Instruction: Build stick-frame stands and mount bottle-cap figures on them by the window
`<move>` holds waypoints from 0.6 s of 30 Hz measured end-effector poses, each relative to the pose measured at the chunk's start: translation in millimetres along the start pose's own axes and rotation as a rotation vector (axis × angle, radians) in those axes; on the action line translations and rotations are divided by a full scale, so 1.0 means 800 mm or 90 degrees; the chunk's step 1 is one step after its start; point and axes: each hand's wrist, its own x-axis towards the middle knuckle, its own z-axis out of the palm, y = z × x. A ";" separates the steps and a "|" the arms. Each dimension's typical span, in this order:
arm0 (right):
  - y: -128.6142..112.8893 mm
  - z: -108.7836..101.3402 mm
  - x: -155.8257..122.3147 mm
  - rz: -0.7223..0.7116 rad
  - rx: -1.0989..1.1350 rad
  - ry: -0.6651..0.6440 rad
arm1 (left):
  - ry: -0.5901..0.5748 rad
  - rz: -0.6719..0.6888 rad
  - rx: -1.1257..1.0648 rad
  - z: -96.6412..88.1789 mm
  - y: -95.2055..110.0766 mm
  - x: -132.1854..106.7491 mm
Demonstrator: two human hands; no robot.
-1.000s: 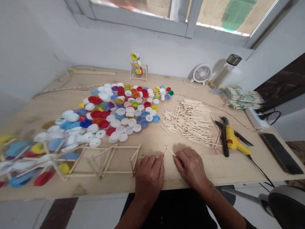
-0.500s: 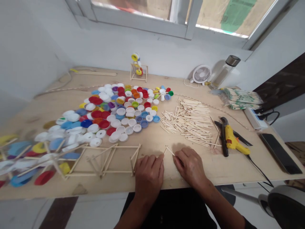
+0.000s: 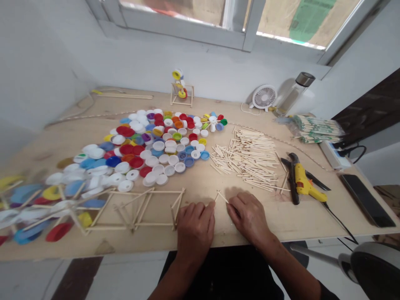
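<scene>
Desk (image 3: 281,227) of pale wood carries it all. From midway between the left hand (image 3: 195,225) and right hand (image 3: 249,216), coloured caps (image 3: 136,162) spread toward ten o'clock, a stick frame (image 3: 153,225) lies at nine, and a pile of sticks (image 3: 256,152) at one. The left hand's grip pinches the left stick (image 3: 216,196), its long axis pointing near one; the right's pinches the right stick (image 3: 223,197), aimed between ten and eleven. Their far tips meet or nearly meet at twelve, nearer the left hand.

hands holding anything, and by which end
The left hand holds a thin stick by its near end; the right hand holds a second stick the same way.
</scene>
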 end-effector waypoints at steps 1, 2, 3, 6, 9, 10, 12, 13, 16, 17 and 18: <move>0.000 0.000 0.000 -0.002 -0.002 -0.001 | -0.001 0.000 -0.001 0.000 0.000 0.000; 0.000 0.000 0.000 -0.004 -0.004 -0.001 | -0.003 0.000 -0.001 0.000 0.000 0.000; 0.000 0.001 0.000 -0.006 -0.006 -0.001 | -0.005 0.001 -0.001 0.000 0.000 0.000; 0.001 0.001 0.000 -0.008 -0.010 -0.003 | -0.011 0.003 0.003 -0.001 0.000 0.000; 0.001 0.001 -0.001 -0.008 -0.011 -0.008 | 0.000 0.003 0.004 0.000 0.000 0.000; 0.001 0.002 -0.001 -0.008 -0.013 -0.008 | 0.004 0.003 0.003 0.000 0.000 0.000; 0.000 0.002 0.000 -0.010 -0.015 -0.004 | 0.008 0.004 -0.002 0.001 0.000 0.000; 0.000 0.002 0.000 -0.012 -0.016 -0.001 | 0.009 0.004 -0.004 0.001 0.000 0.000; 0.000 0.001 0.000 -0.018 -0.017 0.003 | 0.002 0.003 -0.005 0.001 -0.001 0.000; 0.000 0.001 0.000 -0.018 -0.017 0.002 | -0.005 0.004 -0.004 0.001 -0.002 0.000; 0.000 0.002 0.000 -0.018 -0.018 0.001 | -0.010 0.005 -0.004 0.001 -0.002 0.000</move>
